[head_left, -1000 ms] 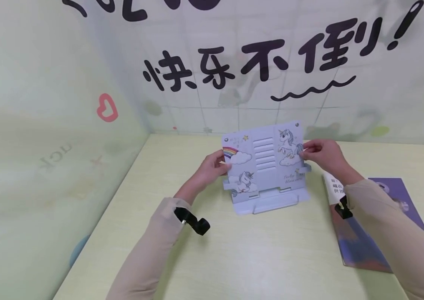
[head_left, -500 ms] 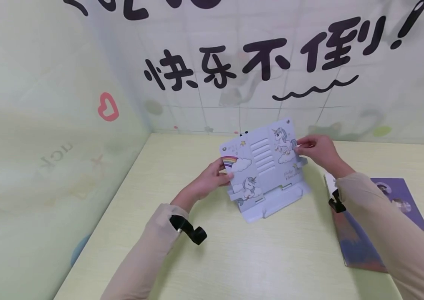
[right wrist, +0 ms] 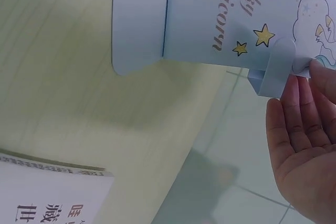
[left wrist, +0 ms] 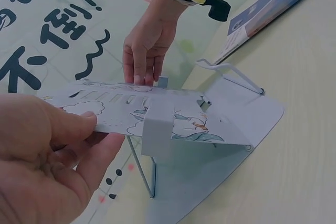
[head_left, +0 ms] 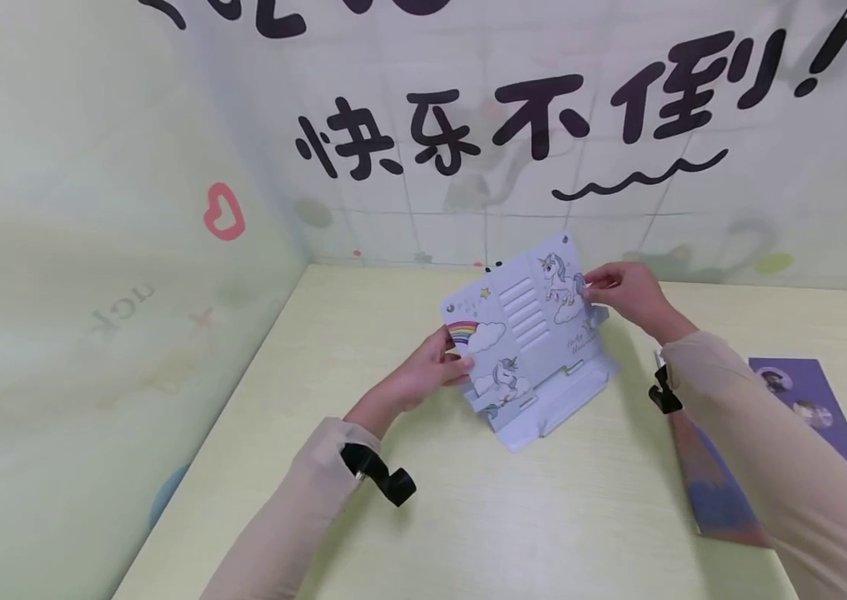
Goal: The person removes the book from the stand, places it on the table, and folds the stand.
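A white metal book stand (head_left: 524, 333) printed with unicorns, clouds and a rainbow stands near the back of the table, its panel tilted back on its base. My left hand (head_left: 423, 371) pinches the panel's left edge between thumb and fingers. On the opposite edge, the thumb and fingers of my right hand (head_left: 628, 293) pinch the panel beside the standing unicorn. A wire prop (left wrist: 144, 171) shows behind the panel in the left wrist view. Near my right fingers, a bent side clip (right wrist: 278, 66) sticks out from the panel's edge.
A purple-blue book (head_left: 724, 483) lies on the right of the table (head_left: 468, 533), partly hidden under the right forearm. Directly behind the stand rises a printed wall sheet (head_left: 393, 217) with black characters. Another wall (head_left: 93, 333) borders the table's left edge.
Both hands have turned the book stand, so its right side has gone back and to the left while its left front corner has come forward. Both hands keep their pinch on it.
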A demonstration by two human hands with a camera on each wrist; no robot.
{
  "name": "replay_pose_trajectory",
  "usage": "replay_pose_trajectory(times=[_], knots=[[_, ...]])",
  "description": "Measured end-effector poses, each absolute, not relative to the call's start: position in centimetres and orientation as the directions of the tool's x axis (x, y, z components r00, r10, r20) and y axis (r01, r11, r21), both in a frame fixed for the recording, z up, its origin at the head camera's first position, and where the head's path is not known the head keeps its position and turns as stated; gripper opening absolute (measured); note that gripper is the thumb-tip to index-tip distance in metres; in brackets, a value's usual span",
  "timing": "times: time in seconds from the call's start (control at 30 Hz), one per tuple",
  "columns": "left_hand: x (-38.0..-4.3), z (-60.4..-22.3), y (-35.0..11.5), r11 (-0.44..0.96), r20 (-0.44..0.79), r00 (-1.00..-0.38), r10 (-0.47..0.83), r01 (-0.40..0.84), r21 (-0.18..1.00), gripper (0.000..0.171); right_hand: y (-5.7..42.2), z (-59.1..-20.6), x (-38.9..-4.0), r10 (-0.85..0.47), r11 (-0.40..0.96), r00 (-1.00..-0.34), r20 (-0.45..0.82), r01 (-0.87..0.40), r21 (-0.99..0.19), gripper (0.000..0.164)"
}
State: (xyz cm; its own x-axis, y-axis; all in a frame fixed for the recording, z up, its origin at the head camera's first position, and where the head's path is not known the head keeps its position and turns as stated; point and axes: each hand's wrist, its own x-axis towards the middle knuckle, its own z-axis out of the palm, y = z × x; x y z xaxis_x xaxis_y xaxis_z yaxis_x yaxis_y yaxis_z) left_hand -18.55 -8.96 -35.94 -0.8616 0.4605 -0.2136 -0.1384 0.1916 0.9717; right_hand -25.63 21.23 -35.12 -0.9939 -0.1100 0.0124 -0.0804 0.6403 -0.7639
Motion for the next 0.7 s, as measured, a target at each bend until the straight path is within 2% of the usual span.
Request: replay_pose_trajectory(times=[0.3, 0.7], knots=[[-18.1, -36.0, -8.7, 0.187, -0.214, -0.874, 0.435, -0.145, 0.972, 0.045, 21.7, -35.0, -25.2, -0.144, 0.676, -0.989, 0.015, -0.109, -0.729, 0.032], [-17.9, -36.1, -8.6, 0.193, -0.225, -0.895, 0.386, -0.16, 0.968, 0.042, 22.2, -33.4, -21.6, -0.182, 0.681, -0.983, -0.004, -0.123, -0.722, 0.027]])
